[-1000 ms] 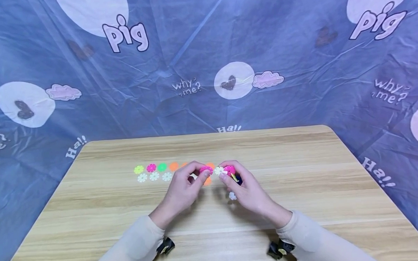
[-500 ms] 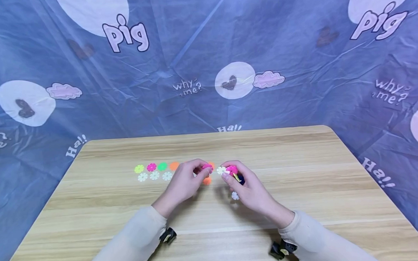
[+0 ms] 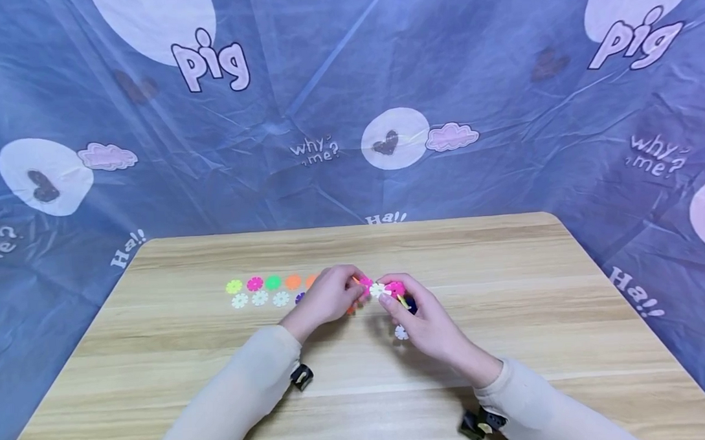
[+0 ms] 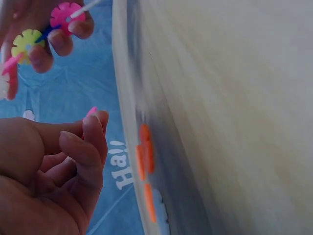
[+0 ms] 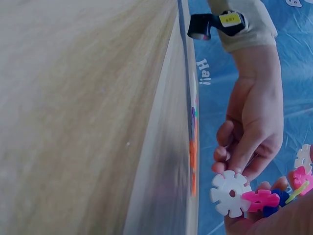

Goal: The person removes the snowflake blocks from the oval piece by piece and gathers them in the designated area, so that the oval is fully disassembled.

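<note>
My left hand [image 3: 332, 295] pinches a pink snowflake disc [image 3: 365, 282] between thumb and fingers; in the left wrist view only a pink sliver [image 4: 92, 111] shows at the fingertips. My right hand [image 3: 426, 324] holds a chain of joined notched discs. At the chain's left end, a white disc [image 3: 377, 290] lies right by the pink one; whether they interlock, I cannot tell. Behind it come a pink disc [image 3: 396, 288], a yellow disc [image 4: 28, 45] and a dark blue disc [image 5: 279, 198]. Another white disc [image 5: 220, 193] hangs from the lower end.
Left of my hands, loose discs lie in two rows on the wooden table [image 3: 176, 355]: yellow [image 3: 234, 286], pink [image 3: 255, 283], green [image 3: 273, 282] and orange [image 3: 293, 281] behind, several white [image 3: 259, 298] in front. My left forearm covers part of the rows. A printed blue cloth [image 3: 305, 196] surrounds the table.
My left hand has moved right, bringing its pink disc up to the chain's white disc. The right hand has shifted slightly right, keeping the chain. A purple disc has come into sight beside the left wrist.
</note>
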Tool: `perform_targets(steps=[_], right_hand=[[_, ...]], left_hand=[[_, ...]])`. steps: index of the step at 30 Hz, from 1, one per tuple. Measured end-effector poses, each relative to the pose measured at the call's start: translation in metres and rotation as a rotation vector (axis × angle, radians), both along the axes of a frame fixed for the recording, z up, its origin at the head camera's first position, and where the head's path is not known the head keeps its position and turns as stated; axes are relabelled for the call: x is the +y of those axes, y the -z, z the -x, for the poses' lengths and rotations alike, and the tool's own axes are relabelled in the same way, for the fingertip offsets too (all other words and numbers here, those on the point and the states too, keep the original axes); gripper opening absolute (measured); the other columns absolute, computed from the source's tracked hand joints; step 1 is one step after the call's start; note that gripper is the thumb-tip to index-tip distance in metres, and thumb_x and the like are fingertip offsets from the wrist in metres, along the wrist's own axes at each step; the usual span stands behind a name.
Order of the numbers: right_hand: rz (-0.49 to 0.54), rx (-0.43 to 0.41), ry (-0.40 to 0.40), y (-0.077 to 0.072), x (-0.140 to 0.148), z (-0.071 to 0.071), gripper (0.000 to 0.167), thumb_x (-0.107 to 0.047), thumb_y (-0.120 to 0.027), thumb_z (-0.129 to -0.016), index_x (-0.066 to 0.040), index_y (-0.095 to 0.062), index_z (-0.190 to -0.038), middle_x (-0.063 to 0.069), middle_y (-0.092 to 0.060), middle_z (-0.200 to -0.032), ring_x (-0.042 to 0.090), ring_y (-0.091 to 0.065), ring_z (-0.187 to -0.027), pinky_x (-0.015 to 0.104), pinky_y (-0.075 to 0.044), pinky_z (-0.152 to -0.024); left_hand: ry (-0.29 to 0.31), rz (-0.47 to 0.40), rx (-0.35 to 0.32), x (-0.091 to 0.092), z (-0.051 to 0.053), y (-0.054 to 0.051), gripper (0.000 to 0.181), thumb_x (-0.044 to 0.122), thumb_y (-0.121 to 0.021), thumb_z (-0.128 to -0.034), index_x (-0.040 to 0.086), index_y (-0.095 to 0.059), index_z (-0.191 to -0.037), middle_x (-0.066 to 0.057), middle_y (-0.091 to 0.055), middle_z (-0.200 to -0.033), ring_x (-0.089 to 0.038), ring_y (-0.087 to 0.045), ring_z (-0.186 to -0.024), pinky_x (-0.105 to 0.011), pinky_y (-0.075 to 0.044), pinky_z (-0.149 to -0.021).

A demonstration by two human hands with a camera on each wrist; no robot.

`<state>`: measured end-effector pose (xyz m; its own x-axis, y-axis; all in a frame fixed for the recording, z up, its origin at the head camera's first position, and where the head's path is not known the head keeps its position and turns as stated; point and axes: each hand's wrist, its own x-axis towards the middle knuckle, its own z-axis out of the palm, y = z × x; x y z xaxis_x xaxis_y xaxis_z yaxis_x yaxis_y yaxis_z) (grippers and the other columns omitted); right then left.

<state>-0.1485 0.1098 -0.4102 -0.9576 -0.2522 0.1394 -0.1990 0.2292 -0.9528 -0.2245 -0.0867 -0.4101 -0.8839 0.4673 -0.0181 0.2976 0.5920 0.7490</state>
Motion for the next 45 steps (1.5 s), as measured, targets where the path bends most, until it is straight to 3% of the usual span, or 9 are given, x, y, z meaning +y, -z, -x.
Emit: perform_targets(steps=[8,16,22,26,30,35,40,45], right_hand=[[0.004,-0.003,-0.008,0.001,0.004,0.0,0.025,-0.025,-0.058,-0.103,-0.016,-0.059,-0.127,0.02,-0.055,-0.088,0.023,-0.057,-0.064,0.035,-0.054,-0.051],[-0.009,0.003,0.0,0.002,0.011,-0.001,0.028,-0.025,-0.057,-0.104,-0.012,-0.058,-0.129,0.024,-0.057,-0.093,0.037,-0.059,-0.072,0.033,-0.055,-0.057],[-0.017,-0.004,0.008,0.003,0.015,-0.002,0.028,-0.025,-0.057,-0.104,-0.011,-0.058,-0.129,0.026,-0.057,-0.094,0.038,-0.06,-0.074,0.031,-0.054,-0.058],[-0.014,-0.007,0.007,0.003,0.016,-0.003,0.028,-0.024,-0.056,-0.104,-0.01,-0.058,-0.128,0.026,-0.058,-0.094,0.039,-0.06,-0.076,0.031,-0.055,-0.059],[-0.015,-0.008,0.006,0.003,0.016,-0.003,0.027,-0.024,-0.056,-0.104,-0.01,-0.058,-0.128,0.026,-0.058,-0.094,0.041,-0.059,-0.077,0.031,-0.055,-0.059],[-0.024,-0.007,0.005,0.004,0.016,-0.002,0.028,-0.025,-0.056,-0.105,-0.01,-0.058,-0.127,0.026,-0.058,-0.094,0.041,-0.059,-0.078,0.031,-0.054,-0.059],[-0.031,0.0,0.001,0.005,0.016,-0.001,0.028,-0.025,-0.055,-0.105,-0.01,-0.058,-0.128,0.025,-0.059,-0.096,0.042,-0.06,-0.078,0.032,-0.055,-0.061],[-0.037,0.012,-0.001,0.005,0.014,0.0,0.029,-0.025,-0.056,-0.104,-0.01,-0.058,-0.129,0.024,-0.06,-0.102,0.043,-0.06,-0.081,0.033,-0.055,-0.064]], left_hand=[[-0.036,0.007,-0.113,0.015,0.013,0.005,0.009,0.008,-0.063,-0.0982,0.002,-0.067,-0.103,-0.005,-0.07,-0.071,-0.018,-0.065,-0.056,-0.027,-0.05,-0.045],[-0.044,0.079,-0.111,0.025,0.017,0.006,0.009,0.008,-0.063,-0.0981,0.002,-0.069,-0.1,-0.004,-0.07,-0.068,-0.014,-0.061,-0.05,-0.022,-0.043,-0.04],[-0.056,0.114,-0.108,0.03,0.02,0.008,0.014,0.01,-0.063,-0.0983,0.006,-0.069,-0.086,-0.003,-0.069,-0.067,-0.01,-0.049,-0.041,-0.022,-0.041,-0.039],[-0.07,0.102,-0.107,0.03,0.02,0.008,0.013,0.013,-0.066,-0.0978,0.004,-0.07,-0.09,-0.004,-0.069,-0.067,-0.012,-0.051,-0.041,-0.024,-0.044,-0.041],[-0.071,0.043,-0.118,0.026,0.019,0.008,0.016,0.013,-0.066,-0.0979,-0.001,-0.069,-0.103,-0.005,-0.07,-0.07,-0.016,-0.062,-0.051,-0.027,-0.05,-0.046],[-0.046,-0.041,-0.109,0.014,0.013,0.007,0.016,0.015,-0.064,-0.0994,0.002,-0.069,-0.106,-0.006,-0.071,-0.074,-0.021,-0.067,-0.06,-0.028,-0.051,-0.048],[-0.006,-0.128,-0.091,0.002,0.002,0.004,0.015,0.017,-0.061,-0.1012,0.007,-0.071,-0.102,-0.01,-0.071,-0.079,-0.025,-0.066,-0.062,-0.028,-0.049,-0.047],[0.036,-0.255,-0.128,-0.006,-0.012,0.0,0.018,0.02,-0.057,-0.1037,0.012,-0.072,-0.106,-0.011,-0.071,-0.085,-0.035,-0.066,-0.071,-0.026,-0.05,-0.049]])
